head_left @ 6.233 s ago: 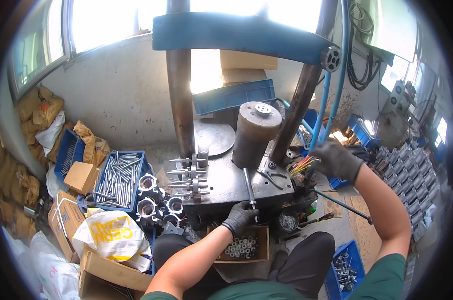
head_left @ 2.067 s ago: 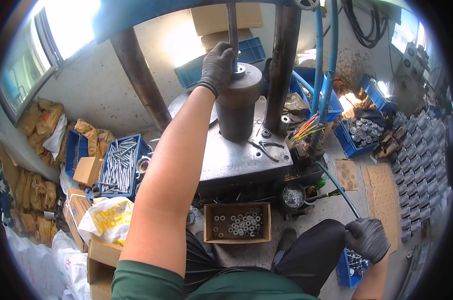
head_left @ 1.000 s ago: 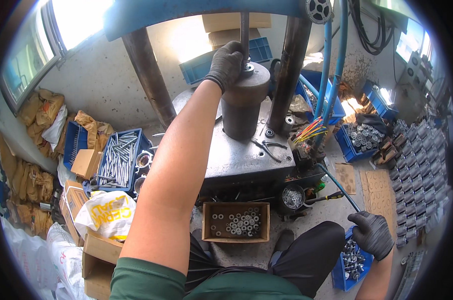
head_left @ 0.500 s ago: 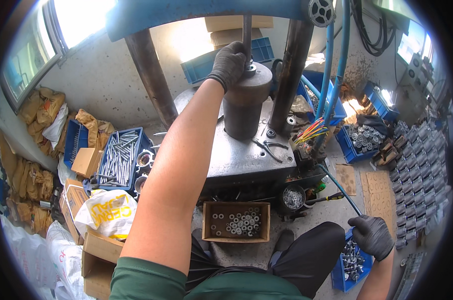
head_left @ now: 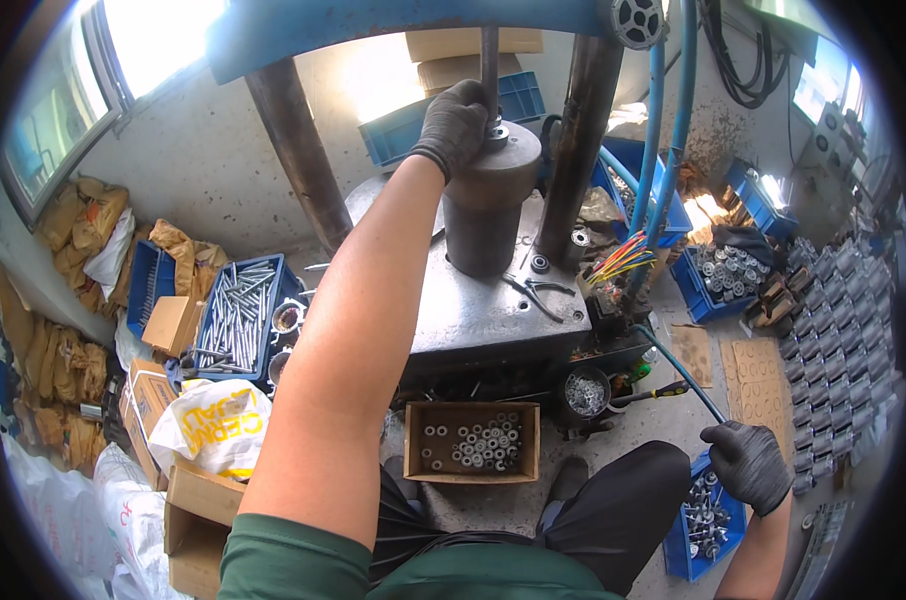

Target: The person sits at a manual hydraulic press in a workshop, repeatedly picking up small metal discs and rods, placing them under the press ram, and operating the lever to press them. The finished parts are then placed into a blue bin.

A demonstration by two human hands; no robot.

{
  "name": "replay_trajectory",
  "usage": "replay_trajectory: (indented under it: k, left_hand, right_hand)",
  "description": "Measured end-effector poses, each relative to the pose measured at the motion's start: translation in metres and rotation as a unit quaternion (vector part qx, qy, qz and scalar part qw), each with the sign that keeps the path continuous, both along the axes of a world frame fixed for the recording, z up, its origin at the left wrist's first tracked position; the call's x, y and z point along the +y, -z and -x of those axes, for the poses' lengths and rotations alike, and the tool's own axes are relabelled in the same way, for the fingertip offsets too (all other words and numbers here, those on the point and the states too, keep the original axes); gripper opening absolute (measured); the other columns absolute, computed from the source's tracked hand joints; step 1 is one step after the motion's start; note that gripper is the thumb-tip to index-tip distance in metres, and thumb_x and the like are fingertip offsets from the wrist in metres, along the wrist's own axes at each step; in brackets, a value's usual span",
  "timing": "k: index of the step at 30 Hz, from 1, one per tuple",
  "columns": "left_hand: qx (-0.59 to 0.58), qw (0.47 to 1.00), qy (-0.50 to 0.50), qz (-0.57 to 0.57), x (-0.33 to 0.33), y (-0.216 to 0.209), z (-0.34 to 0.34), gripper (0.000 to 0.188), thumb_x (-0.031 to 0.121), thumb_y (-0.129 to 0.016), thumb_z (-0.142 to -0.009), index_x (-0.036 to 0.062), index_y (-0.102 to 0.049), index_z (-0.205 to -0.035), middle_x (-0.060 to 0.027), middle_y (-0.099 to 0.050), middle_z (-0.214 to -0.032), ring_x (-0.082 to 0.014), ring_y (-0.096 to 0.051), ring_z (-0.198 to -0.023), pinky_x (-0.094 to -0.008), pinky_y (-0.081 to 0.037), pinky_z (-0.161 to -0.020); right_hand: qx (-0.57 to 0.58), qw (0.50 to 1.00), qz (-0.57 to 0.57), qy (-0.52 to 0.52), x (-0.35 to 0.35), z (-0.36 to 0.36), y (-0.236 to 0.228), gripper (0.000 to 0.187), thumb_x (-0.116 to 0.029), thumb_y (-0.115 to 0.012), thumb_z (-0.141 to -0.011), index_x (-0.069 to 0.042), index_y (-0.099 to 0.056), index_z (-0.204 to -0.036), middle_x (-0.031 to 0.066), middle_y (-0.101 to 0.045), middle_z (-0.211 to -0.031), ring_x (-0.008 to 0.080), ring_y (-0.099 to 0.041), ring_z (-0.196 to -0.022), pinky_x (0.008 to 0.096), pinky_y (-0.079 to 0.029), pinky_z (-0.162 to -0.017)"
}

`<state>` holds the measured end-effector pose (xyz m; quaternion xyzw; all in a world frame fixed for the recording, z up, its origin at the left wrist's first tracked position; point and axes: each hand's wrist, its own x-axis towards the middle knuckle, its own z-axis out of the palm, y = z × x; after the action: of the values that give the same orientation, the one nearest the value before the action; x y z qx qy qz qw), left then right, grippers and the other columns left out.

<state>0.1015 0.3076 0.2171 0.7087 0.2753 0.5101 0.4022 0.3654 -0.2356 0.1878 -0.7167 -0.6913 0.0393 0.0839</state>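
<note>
My left hand (head_left: 453, 125), in a dark grey glove, reaches far forward to the press. Its fingers are closed round an upright metal shaft (head_left: 490, 70), though the glove hides part of the grip. The shaft stands over a bearing-like ring (head_left: 496, 138) on top of a thick steel cylinder (head_left: 488, 210). This cylinder rests on the metal press table (head_left: 443, 300). Low on the right, my gloved right hand (head_left: 748, 466) is wrapped round the end of a long, thin lever (head_left: 678, 370), which slopes up to the machine.
Pliers (head_left: 535, 297) lie on the press table near a small bearing (head_left: 540, 263). A wooden box (head_left: 473, 478) of small rings sits between my feet. Left stands a blue crate (head_left: 273, 330) of metal shafts; right, a blue bin (head_left: 678, 560) of metal parts and stacked grey cylinders (head_left: 838, 350).
My right hand and the lever's end have shifted slightly up and to the right. My left hand stays at the shaft, and the whole view has moved a touch.
</note>
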Motion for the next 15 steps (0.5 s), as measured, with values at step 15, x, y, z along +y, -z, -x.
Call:
replay_trajectory:
  k: [15]
  left_hand:
    - [0.020,1.000,0.007,0.000,-0.007,-0.007,-0.005,0.035,-0.009,-0.047,-0.092,0.0022,-0.073,-0.113,-0.0104,-0.074,-0.100,-0.0207,-0.070,-0.094,-0.0321,-0.058,-0.088]
  right_hand:
    - [-0.030,0.978,-0.200,0.050,0.025,-0.005,-0.018,0.021,0.008,-0.066,-0.088,-0.001,-0.072,-0.106,0.0234,-0.073,-0.095,0.0433,-0.072,-0.087,0.0475,-0.057,-0.077]
